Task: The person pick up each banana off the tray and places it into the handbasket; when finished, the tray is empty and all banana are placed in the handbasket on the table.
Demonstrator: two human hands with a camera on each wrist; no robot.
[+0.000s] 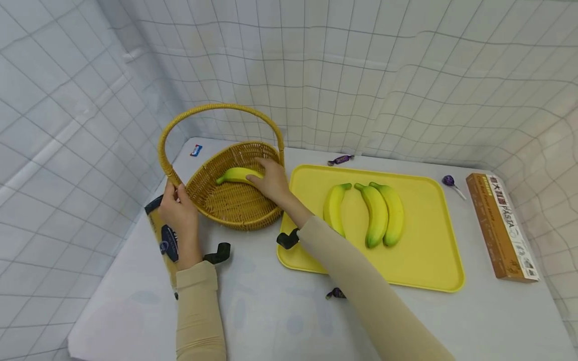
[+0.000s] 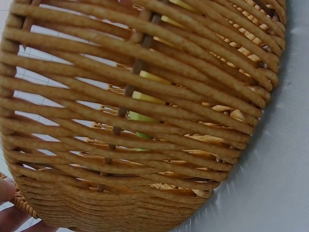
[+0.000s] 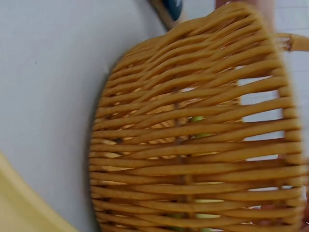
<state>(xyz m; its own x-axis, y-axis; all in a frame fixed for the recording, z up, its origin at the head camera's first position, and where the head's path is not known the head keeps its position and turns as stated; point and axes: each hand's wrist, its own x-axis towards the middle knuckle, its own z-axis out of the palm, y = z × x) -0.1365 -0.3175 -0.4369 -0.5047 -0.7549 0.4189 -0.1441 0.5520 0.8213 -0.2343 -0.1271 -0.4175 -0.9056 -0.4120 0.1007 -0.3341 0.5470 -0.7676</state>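
Observation:
A wicker basket [image 1: 244, 223] with a tall arched handle [image 1: 221, 106] stands at the back left of the table. Where the handle meets the rim on the left, my left hand [image 1: 179, 213] pinches it between thumb and fingers. A yellow banana [image 1: 235, 174] with a green tip is inside the basket; my right hand [image 1: 273, 183] reaches over the rim and holds its right end, which the hand covers. Through the weave in the left wrist view, bits of the banana [image 2: 145, 96] show. Three more bananas [image 1: 335, 208] lie on the yellow tray [image 1: 424, 265].
A pasta box [image 1: 501, 225] stands at the right, with a lollipop [image 1: 448, 180] beside it. Wrapped candies lie behind the tray [image 1: 340, 160], in front of it [image 1: 336, 293] and left of the basket [image 1: 196, 150]. A brown-and-blue package [image 1: 168, 243] lies partly under my left arm.

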